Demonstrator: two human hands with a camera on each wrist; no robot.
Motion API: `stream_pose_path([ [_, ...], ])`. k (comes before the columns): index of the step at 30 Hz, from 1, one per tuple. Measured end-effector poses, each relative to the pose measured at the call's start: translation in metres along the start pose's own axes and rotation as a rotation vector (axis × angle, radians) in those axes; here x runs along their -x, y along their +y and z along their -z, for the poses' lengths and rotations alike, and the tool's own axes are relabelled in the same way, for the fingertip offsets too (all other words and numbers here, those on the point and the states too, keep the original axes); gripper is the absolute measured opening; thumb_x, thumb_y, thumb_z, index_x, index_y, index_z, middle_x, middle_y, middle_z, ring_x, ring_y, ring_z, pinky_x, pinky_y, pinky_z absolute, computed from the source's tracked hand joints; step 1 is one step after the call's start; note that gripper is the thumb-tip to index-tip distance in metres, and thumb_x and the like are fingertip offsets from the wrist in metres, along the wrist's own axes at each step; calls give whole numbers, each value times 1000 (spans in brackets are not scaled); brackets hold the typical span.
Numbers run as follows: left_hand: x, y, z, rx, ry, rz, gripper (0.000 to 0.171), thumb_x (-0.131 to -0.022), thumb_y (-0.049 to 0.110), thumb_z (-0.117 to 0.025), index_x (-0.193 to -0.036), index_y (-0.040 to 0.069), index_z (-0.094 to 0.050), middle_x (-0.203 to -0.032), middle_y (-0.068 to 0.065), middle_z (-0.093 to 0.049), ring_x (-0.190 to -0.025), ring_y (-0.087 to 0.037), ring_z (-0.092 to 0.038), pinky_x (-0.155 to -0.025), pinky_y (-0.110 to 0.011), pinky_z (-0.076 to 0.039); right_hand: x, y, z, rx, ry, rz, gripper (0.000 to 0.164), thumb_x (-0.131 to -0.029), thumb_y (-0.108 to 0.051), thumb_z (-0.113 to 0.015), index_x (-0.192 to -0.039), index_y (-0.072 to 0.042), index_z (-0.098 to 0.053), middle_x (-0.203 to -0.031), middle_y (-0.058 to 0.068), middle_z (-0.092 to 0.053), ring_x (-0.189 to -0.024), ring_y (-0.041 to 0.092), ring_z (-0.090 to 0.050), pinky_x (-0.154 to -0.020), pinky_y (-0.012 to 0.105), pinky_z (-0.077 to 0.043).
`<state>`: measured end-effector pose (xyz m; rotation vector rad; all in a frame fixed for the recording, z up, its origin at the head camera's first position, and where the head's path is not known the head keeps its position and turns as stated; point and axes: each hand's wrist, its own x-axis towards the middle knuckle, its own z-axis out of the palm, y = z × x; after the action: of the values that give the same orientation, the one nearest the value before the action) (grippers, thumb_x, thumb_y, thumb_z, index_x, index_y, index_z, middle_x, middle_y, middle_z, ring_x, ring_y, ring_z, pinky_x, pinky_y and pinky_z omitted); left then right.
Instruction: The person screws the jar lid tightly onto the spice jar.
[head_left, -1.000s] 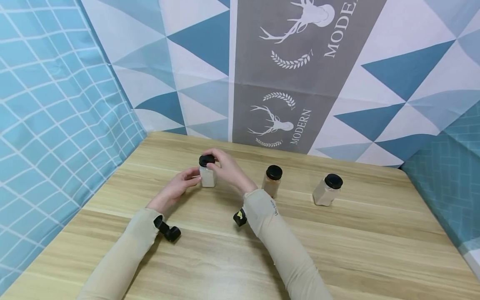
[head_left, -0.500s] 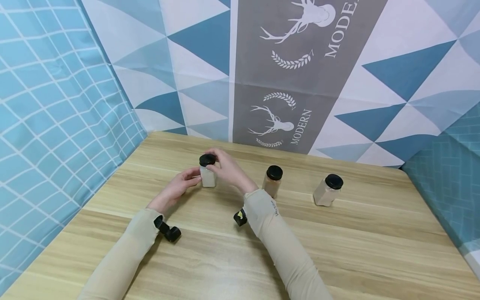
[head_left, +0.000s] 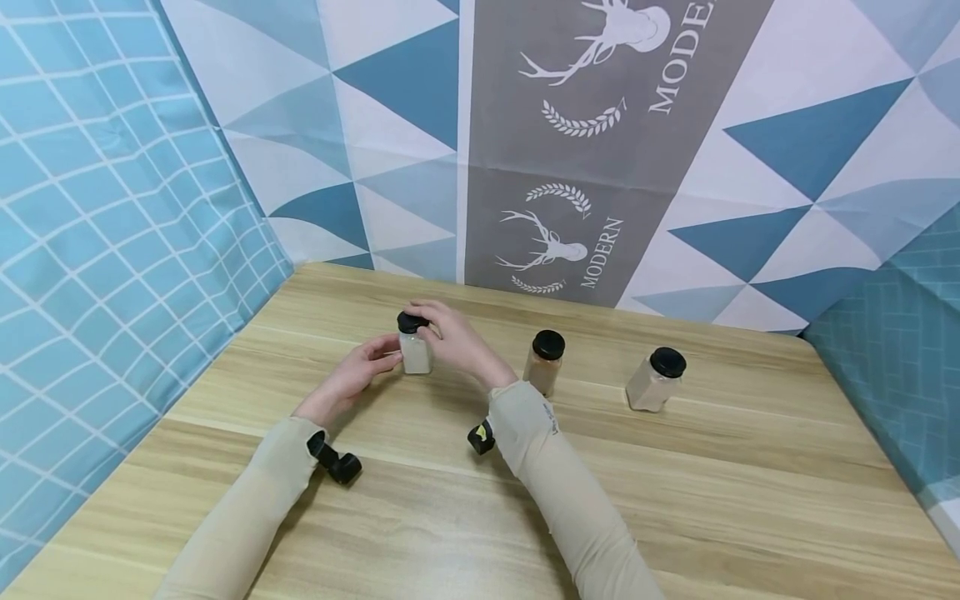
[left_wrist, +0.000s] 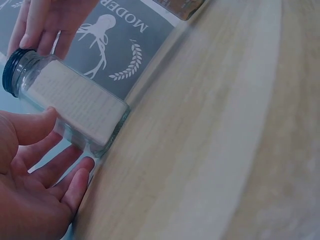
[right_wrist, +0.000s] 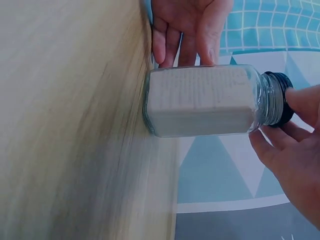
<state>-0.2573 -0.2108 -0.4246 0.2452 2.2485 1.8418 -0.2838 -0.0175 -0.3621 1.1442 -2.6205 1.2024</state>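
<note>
A clear glass spice jar (head_left: 416,357) filled with white powder stands upright on the wooden table, toward the back left. My left hand (head_left: 356,371) holds its body, thumb on one side and fingers on another, as the left wrist view shows. My right hand (head_left: 459,340) grips the black lid (right_wrist: 284,106) from the right between thumb and fingers. Screw threads on the glass neck (right_wrist: 270,97) show just below that lid in the right wrist view. Small print covers one face of the jar.
Two more black-lidded jars stand right of my hands: one with brown powder (head_left: 542,375), partly behind my right forearm, and one with pale beige powder (head_left: 651,390). Patterned cloth (head_left: 405,125) hangs behind the wooden table (head_left: 712,492); blue checked cloth (head_left: 97,208) hangs at the left.
My right hand has shifted slightly, its fingers now reaching farther left across the lid. My left hand and the jar body have stayed in place.
</note>
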Motion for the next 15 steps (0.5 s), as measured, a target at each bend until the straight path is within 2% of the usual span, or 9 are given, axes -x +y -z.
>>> stream_pose_path([
  [4,0,1,0,6,2,5,53,-94,16,-49,-139,-3,-29,-140,-24,-33,-128,-33,-31,-105,-43,-26,1,0,0,-61,21,-12,35,-92,1,-47,-126,-5,-53,-136,12,-44,-127,22,-39,-103,26,-34],
  [9,1,2,0,3,6,3,53,-94,16,-49,-139,-2,-29,-140,-24,-34,-128,-33,-31,-105,-44,-25,2,2,-2,-162,56,-31,34,-89,4,-50,-122,-2,-55,-133,13,-46,-124,22,-43,-99,19,-37],
  [15,1,2,-1,-5,5,-3,53,-94,16,-50,-139,-3,-29,-140,-25,-34,-128,-33,-31,-105,-44,-25,2,3,-4,-315,101,-57,31,-87,6,-53,-117,1,-58,-127,14,-48,-119,22,-47,-97,20,-40],
])
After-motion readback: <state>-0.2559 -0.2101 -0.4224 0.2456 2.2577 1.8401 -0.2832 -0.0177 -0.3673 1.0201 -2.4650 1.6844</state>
